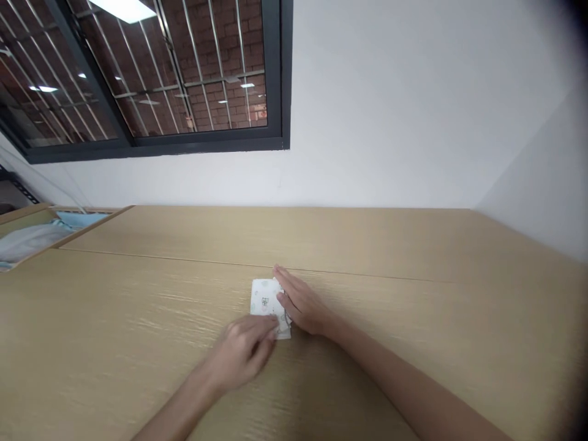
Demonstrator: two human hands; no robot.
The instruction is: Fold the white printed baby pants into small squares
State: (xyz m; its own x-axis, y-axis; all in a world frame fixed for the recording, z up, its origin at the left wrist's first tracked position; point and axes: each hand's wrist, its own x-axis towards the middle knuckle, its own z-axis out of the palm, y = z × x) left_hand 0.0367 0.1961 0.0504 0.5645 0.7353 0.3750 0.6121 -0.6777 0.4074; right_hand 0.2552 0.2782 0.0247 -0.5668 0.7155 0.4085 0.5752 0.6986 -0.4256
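A small white folded packet (pixel 264 291), printed with pale green shapes and a little dark figure, lies on the wooden table. I cannot tell whether it is paper or cloth. My left hand (pixel 241 349) has its fingers bent over the near edge, with the thumb drawn in below, gripping that edge. Flat along the right edge rests my right hand (pixel 301 303), its fingers stretched out and touching the packet. The fingers cover part of its right and near sides. A loose layer shows at the near right corner.
The wooden tabletop (pixel 390 343) has a seam running across it. At the far left stands a wooden-rimmed bin (pixel 30 257) with white and light blue material inside. Behind are a white wall (pixel 390 110) and a dark-framed, barred window (pixel 280 79).
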